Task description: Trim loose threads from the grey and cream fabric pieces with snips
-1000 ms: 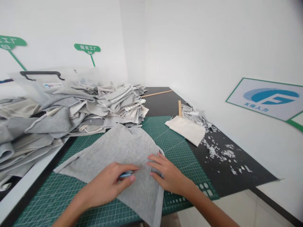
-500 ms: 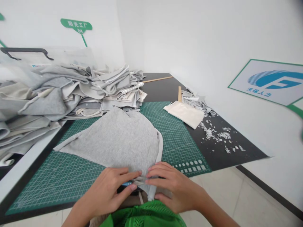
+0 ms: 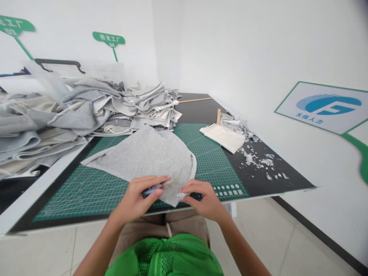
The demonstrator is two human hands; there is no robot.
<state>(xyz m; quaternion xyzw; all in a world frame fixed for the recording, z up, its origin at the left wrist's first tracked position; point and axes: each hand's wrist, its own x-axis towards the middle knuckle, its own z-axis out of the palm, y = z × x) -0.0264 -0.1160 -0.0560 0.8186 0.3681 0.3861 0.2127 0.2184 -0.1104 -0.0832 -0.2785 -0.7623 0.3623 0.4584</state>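
My left hand [image 3: 134,198] is shut on small blue-handled thread snips [image 3: 156,188], their metal blades lying against a grey jersey fabric piece [image 3: 149,158]. My right hand [image 3: 202,200] pinches the near corner of that fabric, close to its pale folded hem. The snips' tips point toward that corner, a few centimetres from my right fingers. The fabric lies on a green cutting mat [image 3: 86,193], with its near corner at the table's front edge.
A tall heap of grey and cream fabric pieces [image 3: 126,111] stands behind the mat, beside a plastic bin [image 3: 60,66]. To the right lie a cream cloth [image 3: 222,138], white-grey scraps [image 3: 255,158] and a wooden ruler [image 3: 195,100]. A white wall bounds the right.
My view has tilted up, showing more of my lap and green mesh. Both hands sit nearer together at the fabric's near corner, and the snips have turned toward my right hand.
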